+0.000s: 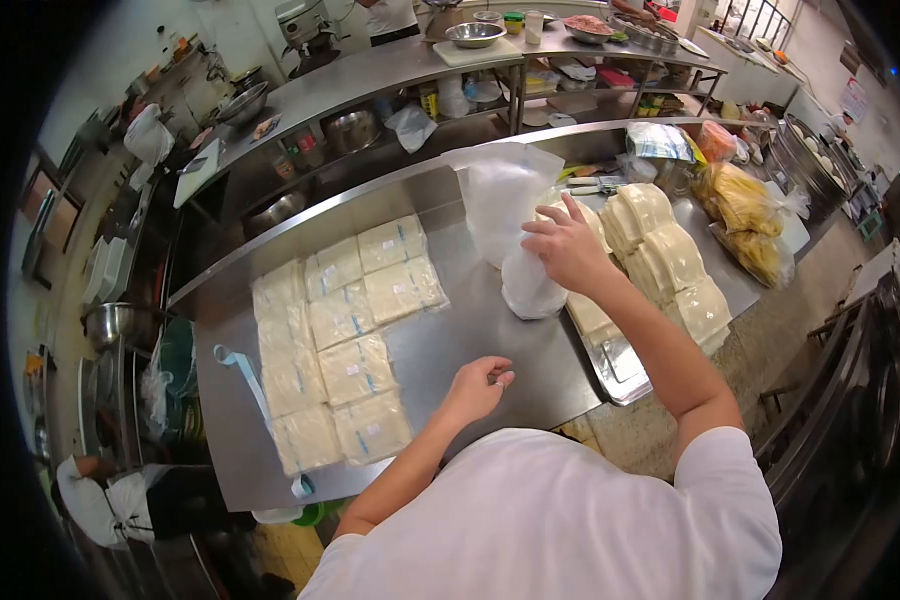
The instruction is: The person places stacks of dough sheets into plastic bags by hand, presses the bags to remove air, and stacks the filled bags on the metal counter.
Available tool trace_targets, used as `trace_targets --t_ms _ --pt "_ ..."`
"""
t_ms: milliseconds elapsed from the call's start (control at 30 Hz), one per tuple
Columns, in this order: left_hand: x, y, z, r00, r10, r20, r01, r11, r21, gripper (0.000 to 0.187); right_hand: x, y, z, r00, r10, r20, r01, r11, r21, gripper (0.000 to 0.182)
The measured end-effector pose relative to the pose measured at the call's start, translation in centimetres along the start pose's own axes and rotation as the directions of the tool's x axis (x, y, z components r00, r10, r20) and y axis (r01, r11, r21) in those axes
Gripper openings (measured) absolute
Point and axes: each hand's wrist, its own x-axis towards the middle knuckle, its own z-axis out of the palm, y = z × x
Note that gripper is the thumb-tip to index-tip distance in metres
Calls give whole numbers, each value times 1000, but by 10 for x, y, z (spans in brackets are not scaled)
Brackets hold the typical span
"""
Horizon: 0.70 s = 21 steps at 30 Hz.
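Small labels on the sealed packets (pixel 355 370) — too blurred to read, no other legible text

The right hand (pixel 562 245) covers part of the bag (pixel 510 205) and the dough stack (pixel 592 225) beneath it, so its grip there cannot be told. Its arm hides part of the tray (pixel 615 375). The left hand (pixel 478 385) is curled; anything between its fingertips is too small to tell. Labels on the packets (pixel 340 345) left of it are unreadable.
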Motion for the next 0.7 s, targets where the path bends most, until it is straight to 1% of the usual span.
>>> trace_targets --t_ms 33,67,100,133,167,200,233,267,300,333,367,400,433,467,500,533,600,633,667,700 --pt "1 1 3 1000 -9 -5 9 1000 -2 32 4 2 -7 1000 -5 3 5 1000 9 25" --pt "2 3 5 1000 -19 -23 18 1000 -26 31 7 3 -15 993 67 -93 -49 983 180 24" --pt "5 4 6 999 -24 -41 22 999 -49 31 11 4 -26 972 153 -176 -85 934 346 22" --pt "10 2 7 999 -27 -45 25 998 -50 31 12 4 -39 973 150 -176 -81 933 350 22" --pt "15 -2 9 996 2 -90 -9 997 -79 30 10 3 -55 913 316 -259 -170 870 464 21" --pt "20 -4 11 991 30 -132 -44 994 -105 30 8 1 -71 819 481 -313 -238 780 578 19" --pt "23 1 12 991 25 -130 -38 994 -105 30 8 0 -89 743 582 -332 -257 705 661 16" --pt "27 10 12 965 75 -252 -108 987 -120 30 4 0 -103 653 678 -336 -266 621 737 13" --pt "31 20 11 923 121 -366 -178 976 -126 30 -4 4 -111 592 752 -289 -239 506 829 13" --pt "33 31 8 928 118 -354 -172 977 -125 30 -13 9 -109 584 760 -285 -249 501 829 13" --pt "35 43 5 911 122 -394 -207 961 -182 28 -23 15 -103 527 826 -199 -163 328 931 14" --pt "38 49 5 894 122 -431 -243 941 -237 26 -34 19 -95 477 873 -100 -60 145 988 15" --pt "42 50 12 903 118 -414 -233 943 -239 26 -46 16 -83 414 910 -8 -66 39 997 14" --pt "47 50 21 891 147 -430 -344 835 -429 26 -58 10 -70 396 918 -2 -75 34 997 14" --pt "47 48 29 877 163 -452 -433 678 -594 26 -70 0 -55 354 926 131 -82 -109 991 13" --pt "43 48 29 887 155 -435 -415 682 -602 26 -84 -9 -39 311 913 264 -82 -251 964 13" --pt "33 48 18 965 223 -138 -260 885 -387 29 -123 -22 5 275 816 509 -224 -460 859 18" --pt "34 33 21 968 217 -128 -250 886 -390 29 -141 -19 29 263 817 514 -224 -466 856 18" --pt "38 9 28 984 39 -171 -105 912 -397 27 -161 -12 53 275 777 566 -382 -452 806 19" --pt "40 -4 33 967 -138 -216 38 912 -409 25 -177 -6 69 279 735 618 -529 -419 738 21"
